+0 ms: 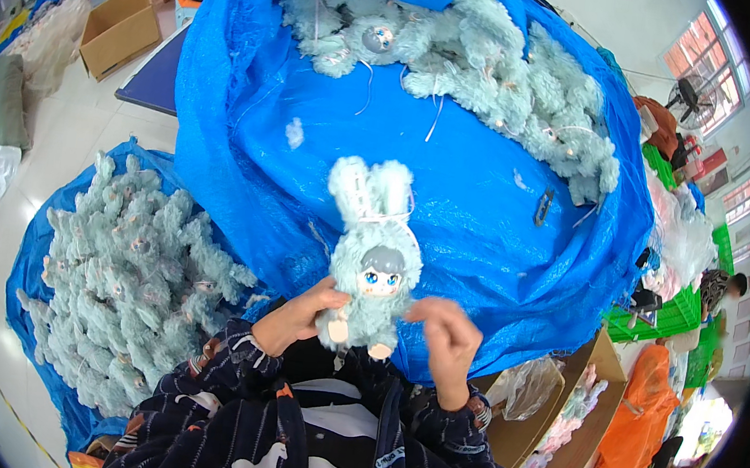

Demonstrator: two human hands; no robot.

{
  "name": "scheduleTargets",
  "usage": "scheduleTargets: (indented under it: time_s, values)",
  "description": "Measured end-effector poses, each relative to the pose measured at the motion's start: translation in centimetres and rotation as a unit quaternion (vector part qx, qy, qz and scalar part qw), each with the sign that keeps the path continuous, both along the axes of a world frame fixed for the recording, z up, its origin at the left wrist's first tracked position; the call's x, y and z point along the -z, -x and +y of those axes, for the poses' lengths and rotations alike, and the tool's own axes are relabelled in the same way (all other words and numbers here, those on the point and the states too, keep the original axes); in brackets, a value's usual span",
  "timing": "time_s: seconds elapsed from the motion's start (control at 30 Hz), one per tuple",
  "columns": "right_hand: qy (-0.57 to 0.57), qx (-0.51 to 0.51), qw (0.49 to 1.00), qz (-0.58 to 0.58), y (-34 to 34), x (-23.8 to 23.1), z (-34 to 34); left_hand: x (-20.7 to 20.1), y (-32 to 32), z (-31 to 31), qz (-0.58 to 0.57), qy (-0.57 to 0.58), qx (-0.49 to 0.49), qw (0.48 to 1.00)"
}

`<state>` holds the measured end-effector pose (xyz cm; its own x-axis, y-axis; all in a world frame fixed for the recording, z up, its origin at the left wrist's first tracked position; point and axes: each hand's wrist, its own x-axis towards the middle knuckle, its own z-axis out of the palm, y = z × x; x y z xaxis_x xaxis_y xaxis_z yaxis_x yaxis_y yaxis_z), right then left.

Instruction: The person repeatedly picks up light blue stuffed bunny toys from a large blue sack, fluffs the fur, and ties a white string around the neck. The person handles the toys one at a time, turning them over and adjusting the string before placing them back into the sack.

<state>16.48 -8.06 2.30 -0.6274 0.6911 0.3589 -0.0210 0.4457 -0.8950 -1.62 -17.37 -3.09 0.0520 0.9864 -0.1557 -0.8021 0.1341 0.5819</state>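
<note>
While plush doll (379, 282) partly hides left hand (296, 319) | right hand (450, 341) blurred

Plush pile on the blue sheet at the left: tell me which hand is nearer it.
Left. The left hand, holding a bunny-eared plush by its side, is right of the pile; the right hand is farther right, beyond that plush.
</note>
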Motion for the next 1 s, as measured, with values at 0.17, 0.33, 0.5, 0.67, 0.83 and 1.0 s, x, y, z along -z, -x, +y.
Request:
scheduleTargets:
  time_s: [0.17,0.33,0.5,0.67,0.83,1.0]
  values:
    - [0.347,0.032,0.936,0.045,0.7,1.4,2.1,-1.5,-0.6,-0.5,0.096,0.026,0.122,0.988]
    - [0.541,-0.059,0.837,0.054,1.7,1.7,1.5,0.3,-2.1,-0.8,0.149,-0.021,0.187,0.971]
    - [0.434,0.089,0.892,0.092,2.4,2.8,0.9,2.1,-2.4,-0.6,0.265,-0.047,0.162,0.949]
    - [0.385,0.165,0.904,0.084,3.5,2.8,0.5,3.1,-4.2,-0.5,0.276,-0.054,0.045,0.958]
    - [0.237,0.144,0.960,-0.024,3.5,2.9,1.0,3.8,-3.9,-0.2,0.325,-0.051,-0.002,0.944]
    - [-0.034,0.107,0.994,-0.011,2.1,2.1,2.7,2.8,-1.9,0.4,0.297,-0.012,-0.079,0.952]
